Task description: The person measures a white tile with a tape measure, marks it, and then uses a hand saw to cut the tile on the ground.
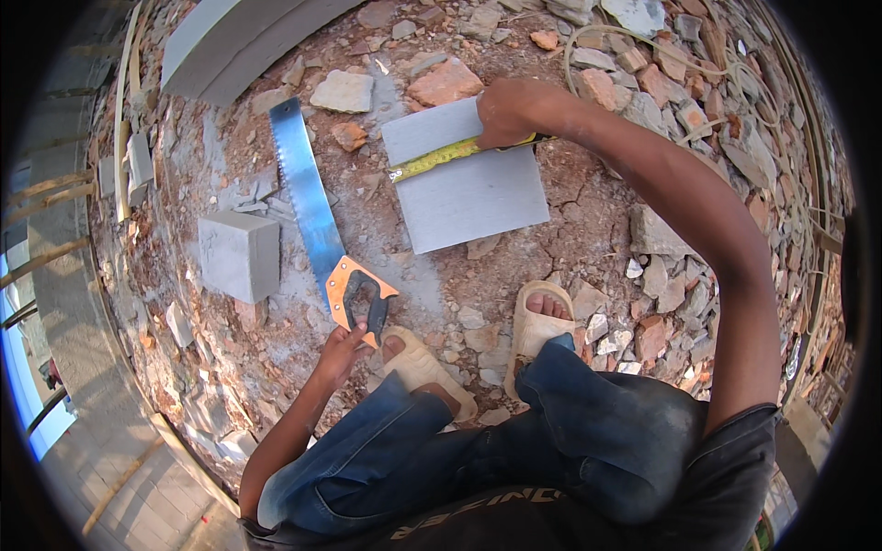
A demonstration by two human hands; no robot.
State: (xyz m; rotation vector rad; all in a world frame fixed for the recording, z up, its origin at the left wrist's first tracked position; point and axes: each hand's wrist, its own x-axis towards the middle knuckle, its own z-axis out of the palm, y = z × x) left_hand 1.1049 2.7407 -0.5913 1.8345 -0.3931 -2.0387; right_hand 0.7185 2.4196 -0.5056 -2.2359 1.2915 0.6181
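Closest in are the dusty jeans (588, 441) and dark shirt (735, 477), knees bent, with two tan sandals (544, 335) planted on the dirt (367, 197).

Left hand (342, 354) is just off the left foot, thumb and fingers clamped on the bottom end of the saw (310, 197)'s grip. The saw has an orange and black handle and a long bluish blade. It points away from the person and leans a bit left, teeth on the left side.

Just to the right of the saw, not touching it, there's a flat grey block (478, 207) on the ground, sitting a little askew out past the feet. A yellow tape (432, 161) runs across its top on a slant, with the left end right about at the block's left edge. Right hand (514, 112) comes around from the right and is closed on the tape at the block's right side. Most of those fingers are hidden, so can't tell exactly how they're wrapped.

Left of the blade there's a smaller grey block (231, 253), standing apart from it. Rubble (661, 234) is heaped along the right, reddish and grey chunks.

Furthest out, a big grey slab (248, 50) sits top left, past the saw tip.
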